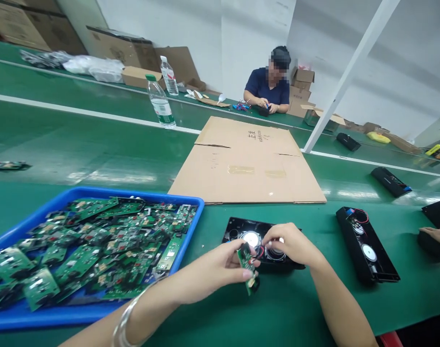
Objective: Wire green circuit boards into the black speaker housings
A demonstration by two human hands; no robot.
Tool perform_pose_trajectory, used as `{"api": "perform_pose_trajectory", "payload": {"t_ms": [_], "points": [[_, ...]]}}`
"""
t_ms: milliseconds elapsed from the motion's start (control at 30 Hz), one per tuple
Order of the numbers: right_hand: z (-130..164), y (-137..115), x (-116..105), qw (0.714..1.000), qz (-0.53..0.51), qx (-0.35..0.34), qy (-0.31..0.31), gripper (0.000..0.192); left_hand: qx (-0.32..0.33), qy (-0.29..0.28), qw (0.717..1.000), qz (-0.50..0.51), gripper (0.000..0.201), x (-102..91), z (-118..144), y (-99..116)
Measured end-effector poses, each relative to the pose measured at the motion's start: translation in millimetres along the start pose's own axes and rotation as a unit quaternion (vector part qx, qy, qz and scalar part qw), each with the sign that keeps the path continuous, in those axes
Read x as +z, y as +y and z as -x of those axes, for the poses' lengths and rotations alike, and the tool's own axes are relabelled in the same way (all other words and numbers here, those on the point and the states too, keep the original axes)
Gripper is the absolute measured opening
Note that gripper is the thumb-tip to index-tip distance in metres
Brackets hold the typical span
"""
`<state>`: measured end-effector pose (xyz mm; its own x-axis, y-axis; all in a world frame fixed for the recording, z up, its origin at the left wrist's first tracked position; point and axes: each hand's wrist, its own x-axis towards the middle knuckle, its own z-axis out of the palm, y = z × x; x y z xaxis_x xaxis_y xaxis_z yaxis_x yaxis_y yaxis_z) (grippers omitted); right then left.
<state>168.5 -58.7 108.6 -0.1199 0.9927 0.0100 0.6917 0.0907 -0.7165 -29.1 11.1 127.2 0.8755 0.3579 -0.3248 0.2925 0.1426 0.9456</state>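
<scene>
- Board [246,271] is sitting gripped in your left hand [223,264], near the speaker [263,227].
- Your right hand [291,245] is arching over the speaker; you cannot tell whether it is grasping anything.

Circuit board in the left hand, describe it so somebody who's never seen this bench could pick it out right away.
Find the blue tray on the green table. Right of it, the left hand, below silver bangles, sits before an open black case. The circuit board is the green one gripped in that hand; the other boards lie heaped in the tray.
</scene>
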Motion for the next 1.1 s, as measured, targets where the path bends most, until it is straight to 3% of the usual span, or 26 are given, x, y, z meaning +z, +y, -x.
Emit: {"api": "perform_pose_trajectory", "payload": {"t_ms": [100, 167, 400, 567, 767, 900, 1100], "points": [[-8.1, 12.0, 5.3, 0.975, -0.175, 0.112, 0.076, 0.005, 0.031, 0.148, 0.98, -0.131, 0.033, 11.5, -16.3, 2.4], [-11.0, 18.3, 9.2, 0.957, -0.231, 0.144, 0.103, 0.004, 0.046, 0.2, 0.96, -0.189, 0.031, 14.3, -23.7, 3.8], [-12.2, 20.3, 13.6, 0.97, -0.183, 0.111, 0.114, 0.011, 0.044, 0.198, 0.952, -0.229, 0.031, 8.3, -31.7, -2.1], [-12.0, 12.7, 17.5, 0.948, -0.238, 0.182, 0.104, 0.006, 0.025, 0.223, 0.951, -0.214, 0.037, 8.8, -34.6, -8.8], [-6.0, -6.2, 15.6, 0.992, 0.05, 0.103, 0.054, 0.013, 0.059, 0.233, 0.942, -0.234, 0.036, 11.5, -34.2, -15.0], [-0.2, -11.6, 15.9, 0.986, 0.155, 0.057, -0.002, 0.019, 0.06, 0.23, 0.939, -0.248, 0.041, 11.5, -34.9, -15.9], [-0.4, -17.9, 19.5, 0.969, 0.242, 0.049, -0.007, 0.021, 0.046, 0.188, 0.966, -0.173, 0.044, 12.9, -36.6, -15.9]]}}
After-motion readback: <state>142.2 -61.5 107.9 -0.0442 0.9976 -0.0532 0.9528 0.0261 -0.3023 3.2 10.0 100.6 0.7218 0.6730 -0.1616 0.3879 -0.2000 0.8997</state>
